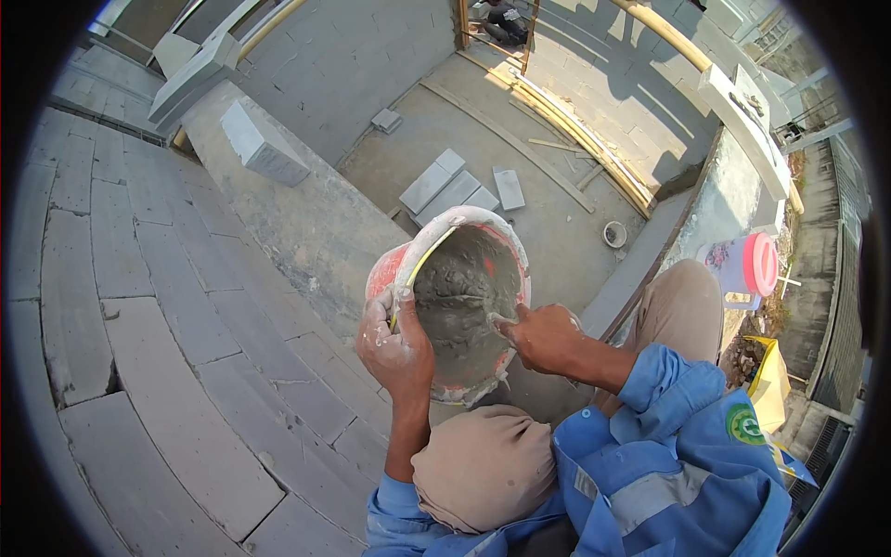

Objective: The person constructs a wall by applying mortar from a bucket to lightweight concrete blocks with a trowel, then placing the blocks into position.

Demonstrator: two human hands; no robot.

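A red bucket [383,269], its rim crusted with pale dried mortar, is tilted so that its mouth faces me. Wet grey mortar [455,320] fills much of the inside, with a rough, stirred surface. On the left side, my left hand [397,343] is closed around the rim and the thin yellowish handle [429,251], its fingers smeared with mortar. My right hand [548,339] is closed at the bucket's right edge, thumb side toward the mortar. Whatever it grips, perhaps a tool handle, is hidden by the fingers.
A block wall [186,316] runs along my left, with a loose block [263,144] on the ledge. Below lie several blocks [450,190], bamboo poles [585,135] and a small pail [614,234]. A pink-lidded jug [742,262] stands right. Another person [506,23] is far off.
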